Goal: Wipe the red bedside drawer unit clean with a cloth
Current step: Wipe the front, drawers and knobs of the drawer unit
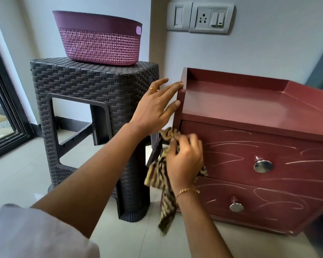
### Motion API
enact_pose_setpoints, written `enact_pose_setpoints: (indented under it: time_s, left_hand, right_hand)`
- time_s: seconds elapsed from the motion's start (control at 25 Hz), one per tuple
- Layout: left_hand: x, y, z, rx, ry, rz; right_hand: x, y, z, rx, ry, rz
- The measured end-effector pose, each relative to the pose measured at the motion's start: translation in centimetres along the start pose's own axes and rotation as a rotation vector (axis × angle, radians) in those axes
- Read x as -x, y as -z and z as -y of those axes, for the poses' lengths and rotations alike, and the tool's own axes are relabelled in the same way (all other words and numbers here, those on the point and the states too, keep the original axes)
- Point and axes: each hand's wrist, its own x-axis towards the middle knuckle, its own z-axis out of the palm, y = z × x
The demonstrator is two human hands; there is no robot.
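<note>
Right hand [185, 161] is gripping a striped brown-and-cream cloth [160, 175] against the red two-drawer plastic unit [250, 146]; left hand [155, 107], fingers spread wide, is bracing its corner

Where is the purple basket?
In the head view, the purple basket sits upper left, on top of the dark woven stool, left of the red drawer unit.

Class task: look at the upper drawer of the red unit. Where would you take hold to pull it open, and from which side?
Probably the round chrome knob at the centre of the red upper drawer front. It stands out on a short stem, so fingers can pinch behind its disc. Approach from the front.
</note>
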Motion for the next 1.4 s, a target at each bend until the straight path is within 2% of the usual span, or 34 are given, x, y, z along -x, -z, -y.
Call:
enact_pose_setpoints:
  time_s: [0.16, 0.28, 0.36, 0.48, 0.6, 0.76, 0.88, 0.96, 1.12, 1.24, 1.32, 1.4]
  left_hand:
    - [0.3, -1.1, 0.1, -0.011, -0.01, -0.006]
    - [0.3, -1.1, 0.3, -0.036, -0.012, -0.004]
    - [0.3, -0.8, 0.1, -0.053, -0.001, 0.011]
    - [0.2, -0.4, 0.0, -0.084, 0.006, 0.05]
    - [0.3, -0.6, 0.1, -0.074, 0.0, 0.018]
    - [0.4, -0.9, -0.1, -0.064, 0.022, -0.01]
    - [0.4, -0.5, -0.6, -0.088, 0.031, 0.017]
    - [0.3, -0.1, -0.9, -0.119, 0.025, 0.036]
    - [0.3, -0.1, -1.0, -0.138, 0.038, 0.035]
    - [0.5, -0.4, -1.0, -0.144, 0.026, 0.022]
    - [0.3, -0.2, -0.9, -0.144, 0.038, 0.042]
    - [0.4, 0.1, -1.3, -0.155, 0.042, 0.086]
  right_hand:
    - [0.3, -0.1, -0.8, 0.12, 0.119, 0.033]
    - [5.3, -1.1, -3.3, 0.224, 0.121, 0.184]
    - [6.7, -1.1, -3.9, 0.2, 0.086, 0.257]
    - [4.4, -0.8, -2.7, 0.13, 0.037, 0.157]
    - [3.0, -0.9, -2.2, 0.156, 0.098, 0.11]
    - [6.8, -1.4, -4.4, 0.201, 0.122, 0.261]
    - [8.1, -0.6, -5.4, 0.207, 0.057, 0.399]
    - [6.3, -0.5, -4.4, 0.15, 0.034, 0.339]
    - [4.0, -0.6, -2.8, 0.159, 0.136, 0.167]
    - [5.4, -1.4, -3.7, 0.166, 0.152, 0.16]
    - [7.3, -1.9, -5.3, 0.209, 0.158, 0.27]
    - [9.6, -1.4, -7.3, 0.255, 0.055, 0.428]
